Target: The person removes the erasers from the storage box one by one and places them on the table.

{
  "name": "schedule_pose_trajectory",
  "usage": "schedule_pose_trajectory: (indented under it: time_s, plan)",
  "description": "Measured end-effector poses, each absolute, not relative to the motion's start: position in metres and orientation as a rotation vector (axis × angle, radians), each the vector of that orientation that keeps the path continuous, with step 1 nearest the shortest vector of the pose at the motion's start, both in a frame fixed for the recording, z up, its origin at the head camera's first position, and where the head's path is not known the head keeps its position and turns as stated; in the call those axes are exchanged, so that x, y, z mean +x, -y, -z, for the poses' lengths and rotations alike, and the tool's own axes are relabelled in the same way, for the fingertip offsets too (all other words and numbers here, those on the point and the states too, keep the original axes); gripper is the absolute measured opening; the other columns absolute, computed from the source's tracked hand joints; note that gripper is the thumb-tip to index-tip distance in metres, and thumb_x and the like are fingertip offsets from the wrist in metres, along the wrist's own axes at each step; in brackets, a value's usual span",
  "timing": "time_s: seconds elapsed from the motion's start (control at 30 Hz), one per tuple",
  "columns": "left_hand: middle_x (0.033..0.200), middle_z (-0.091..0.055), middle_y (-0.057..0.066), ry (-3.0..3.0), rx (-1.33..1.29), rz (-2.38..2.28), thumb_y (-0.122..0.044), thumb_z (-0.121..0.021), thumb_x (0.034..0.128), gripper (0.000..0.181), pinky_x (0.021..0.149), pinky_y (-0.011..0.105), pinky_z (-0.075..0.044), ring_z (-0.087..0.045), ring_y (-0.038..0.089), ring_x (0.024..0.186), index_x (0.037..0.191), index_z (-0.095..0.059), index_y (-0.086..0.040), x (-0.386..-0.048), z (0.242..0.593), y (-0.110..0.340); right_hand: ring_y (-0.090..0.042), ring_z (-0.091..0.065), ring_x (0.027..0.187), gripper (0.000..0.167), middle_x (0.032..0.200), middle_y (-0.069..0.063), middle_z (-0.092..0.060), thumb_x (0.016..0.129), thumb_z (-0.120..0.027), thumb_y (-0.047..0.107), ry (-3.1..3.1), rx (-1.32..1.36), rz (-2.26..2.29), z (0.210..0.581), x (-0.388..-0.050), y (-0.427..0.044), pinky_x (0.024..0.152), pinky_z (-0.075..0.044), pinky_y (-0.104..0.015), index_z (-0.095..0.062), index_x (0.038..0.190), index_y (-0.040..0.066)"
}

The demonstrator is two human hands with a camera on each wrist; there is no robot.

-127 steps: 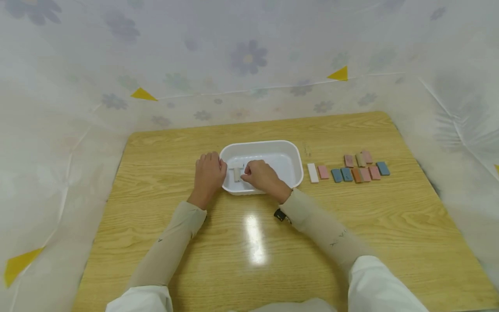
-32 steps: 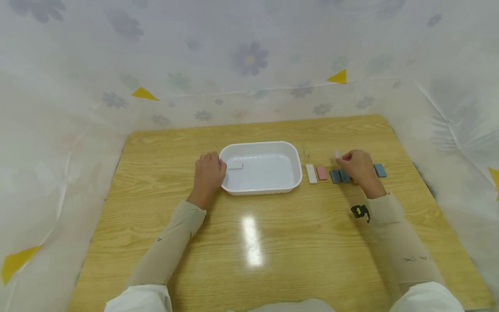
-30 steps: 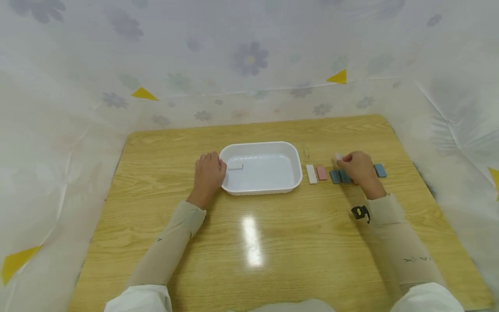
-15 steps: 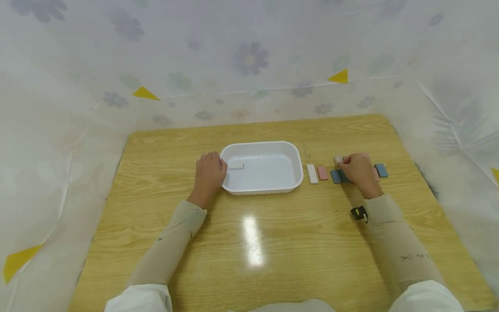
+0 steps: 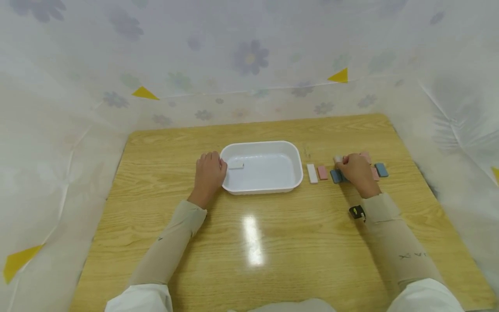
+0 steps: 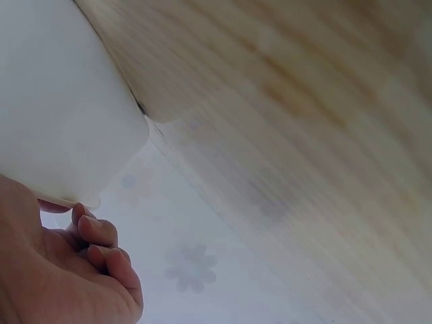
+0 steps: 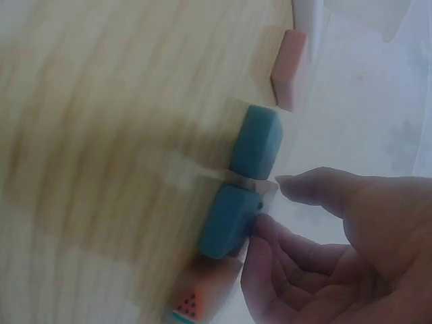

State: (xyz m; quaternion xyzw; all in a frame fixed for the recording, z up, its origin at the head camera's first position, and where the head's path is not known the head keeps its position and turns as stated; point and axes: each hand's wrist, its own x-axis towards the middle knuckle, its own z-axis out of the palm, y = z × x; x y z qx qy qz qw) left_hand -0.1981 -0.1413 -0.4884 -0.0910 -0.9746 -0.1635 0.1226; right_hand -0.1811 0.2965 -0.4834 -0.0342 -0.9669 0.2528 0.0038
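Observation:
My left hand (image 5: 210, 174) grips the left rim of a white plastic tray (image 5: 261, 191); in the left wrist view its thumb and curled fingers meet at that rim. A small white eraser (image 5: 235, 165) lies inside, near the tray's left end. Over on the right, my right hand (image 5: 357, 171) pinches a pale eraser (image 5: 338, 160) between thumb and fingers, just behind two blue erasers (image 7: 256, 143). The right wrist view shows that pale eraser only partly, behind the nearer blue one. An orange eraser with a watermelon print (image 7: 196, 293) lies beside them.
Between tray and right hand lie a white eraser (image 5: 312, 173) and a pink eraser (image 5: 322, 173). Beyond the hand are more pink erasers (image 5: 365, 156) and a blue eraser (image 5: 381, 170). Pale flowered sheeting (image 5: 249, 56) rises around the wooden table (image 5: 218, 260).
The right hand has carried the pale eraser out of the tray to the right and lowered it among the other erasers. The left hand has stayed on the tray's rim.

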Motion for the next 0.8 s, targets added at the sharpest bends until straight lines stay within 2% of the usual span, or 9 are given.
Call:
schedule_pose_trajectory:
  time_s: [0.07, 0.17, 0.23, 0.3, 0.57, 0.8]
  plan:
    - [0.074, -0.047, 0.008, 2.848, -0.263, 0.474, -0.023, -0.04, 0.0906, 0.022, 0.065, 0.038, -0.034, -0.042, 0.026, 0.072, 0.079, -0.045, -0.006, -0.198, 0.489, 0.142, -0.019, -0.037, 0.046, 0.034, 0.054, -0.007, -0.041, 0.091, -0.053, 0.021, 3.021, -0.101, -0.785, 0.48, -0.18, -0.293, 0.044, -0.033, -0.033, -0.048, 0.063, 0.002]
    - [0.074, -0.046, 0.008, 2.863, -0.258, 0.465, -0.024, -0.04, 0.091, 0.022, 0.066, 0.038, -0.034, -0.042, 0.026, 0.073, 0.08, -0.045, -0.006, -0.198, 0.488, 0.142, -0.028, -0.055, 0.064, 0.033, 0.078, -0.02, -0.057, 0.093, -0.051, 0.024, 2.999, -0.069, -0.814, 0.47, -0.179, -0.282, 0.057, -0.044, -0.042, -0.058, 0.09, -0.009]
    - [0.074, -0.046, 0.007, 2.875, -0.253, 0.463, -0.025, -0.041, 0.0915, 0.023, 0.066, 0.038, -0.034, -0.041, 0.026, 0.073, 0.081, -0.046, -0.006, -0.198, 0.488, 0.142, -0.033, -0.059, 0.08, 0.039, 0.097, -0.025, -0.059, 0.094, -0.05, 0.025, 2.979, -0.021, -0.865, 0.461, -0.179, -0.27, 0.067, -0.046, -0.046, -0.056, 0.109, -0.01]
    - [0.074, -0.046, 0.007, 2.883, -0.25, 0.463, -0.025, -0.041, 0.0917, 0.022, 0.066, 0.038, -0.033, -0.041, 0.026, 0.073, 0.081, -0.045, -0.006, -0.198, 0.488, 0.142, -0.034, -0.059, 0.086, 0.04, 0.101, -0.024, -0.059, 0.094, -0.049, 0.026, 2.97, 0.023, -0.917, 0.451, -0.181, -0.255, 0.071, -0.047, -0.047, -0.056, 0.115, -0.008]
    - [0.078, -0.048, 0.008, 2.904, -0.234, 0.459, -0.026, -0.041, 0.092, 0.024, 0.067, 0.037, -0.033, -0.041, 0.026, 0.075, 0.084, -0.048, -0.005, -0.199, 0.486, 0.141, -0.027, -0.061, 0.082, 0.027, 0.095, -0.016, -0.062, 0.091, -0.057, 0.016, 2.924, 0.429, -0.959, 0.424, -0.184, -0.177, 0.07, -0.049, -0.04, -0.062, 0.108, -0.004]
    - [0.081, -0.048, 0.008, 2.89, -0.242, 0.408, -0.026, -0.04, 0.0921, 0.026, 0.067, 0.037, -0.033, -0.04, 0.026, 0.076, 0.09, -0.051, -0.004, -0.197, 0.487, 0.14, -0.02, -0.06, 0.082, 0.024, 0.096, -0.012, -0.063, 0.088, -0.059, 0.014, 2.992, 0.674, -0.884, 0.432, -0.192, -0.115, 0.07, -0.049, -0.032, -0.063, 0.105, -0.003]
